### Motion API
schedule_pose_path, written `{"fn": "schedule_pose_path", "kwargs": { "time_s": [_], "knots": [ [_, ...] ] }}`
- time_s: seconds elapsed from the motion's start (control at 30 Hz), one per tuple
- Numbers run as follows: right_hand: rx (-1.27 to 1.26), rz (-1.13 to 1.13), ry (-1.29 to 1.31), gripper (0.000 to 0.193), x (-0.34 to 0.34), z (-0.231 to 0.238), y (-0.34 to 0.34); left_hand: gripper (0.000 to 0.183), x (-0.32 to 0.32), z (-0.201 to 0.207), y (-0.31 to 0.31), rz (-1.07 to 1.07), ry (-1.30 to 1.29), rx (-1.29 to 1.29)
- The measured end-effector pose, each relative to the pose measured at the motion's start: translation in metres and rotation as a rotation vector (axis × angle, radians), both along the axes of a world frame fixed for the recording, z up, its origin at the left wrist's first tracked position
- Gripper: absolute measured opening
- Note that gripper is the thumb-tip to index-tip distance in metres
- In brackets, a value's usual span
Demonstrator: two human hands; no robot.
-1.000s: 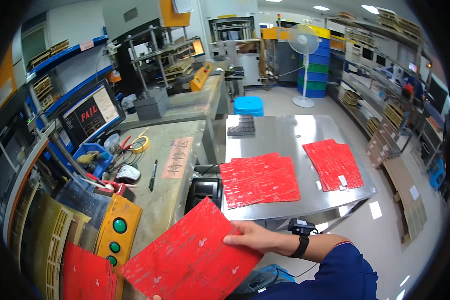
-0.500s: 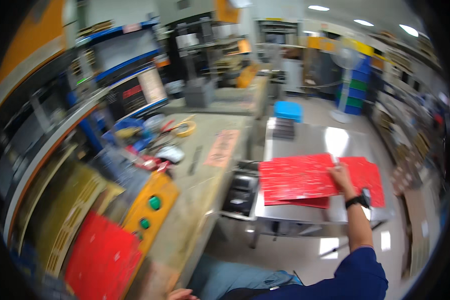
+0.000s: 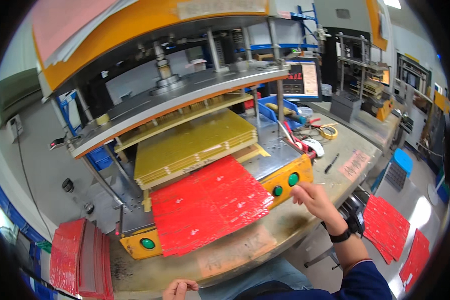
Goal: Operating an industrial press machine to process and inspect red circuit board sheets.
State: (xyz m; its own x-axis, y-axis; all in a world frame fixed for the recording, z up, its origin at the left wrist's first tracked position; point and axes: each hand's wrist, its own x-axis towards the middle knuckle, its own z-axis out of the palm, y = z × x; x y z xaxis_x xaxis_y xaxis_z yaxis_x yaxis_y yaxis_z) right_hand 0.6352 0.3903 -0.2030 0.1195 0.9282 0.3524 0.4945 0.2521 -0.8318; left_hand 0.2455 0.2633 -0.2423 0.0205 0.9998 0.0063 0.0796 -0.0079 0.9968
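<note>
A red circuit board panel [image 3: 212,205] lies tilted at the front of a press, its far edge against a stack of yellow plates [image 3: 197,142] and its near edge over the bench. My right hand [image 3: 312,199], with a black watch on the wrist, is just right of the green buttons [image 3: 293,179] on the press's yellow front. Its fingers are curled and nothing shows in them. Low in the view, near the bench edge, my left hand [image 3: 180,289] has its fingers curled with the thumb against them, and it holds nothing visible.
Upright red panels [image 3: 80,257] stand packed at the lower left. More red panels [image 3: 386,225] lie on a metal table at the right. The press's upper plate [image 3: 185,95] hangs over the yellow plates. A pen [image 3: 331,163], tape roll [image 3: 329,131] and blue bin [image 3: 285,112] are on the bench.
The view has swung left from the metal table to the press. My right hand has let go of the red panels on that table and is now beside the green buttons.
</note>
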Motion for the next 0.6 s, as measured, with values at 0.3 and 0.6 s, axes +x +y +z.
{"fn": "schedule_pose_path", "kwargs": {
  "time_s": [0.3,0.6],
  "knots": [
    [-0.238,0.176,0.088,0.022,-0.033,-0.01,0.042,0.029,-0.007,-0.02,0.011,0.174,-0.05,0.0],
    [-0.343,0.188,0.141,0.019,-0.025,-0.006,0.031,0.029,0.005,-0.017,0.037,0.024,-0.262,-0.063]
  ]
}}
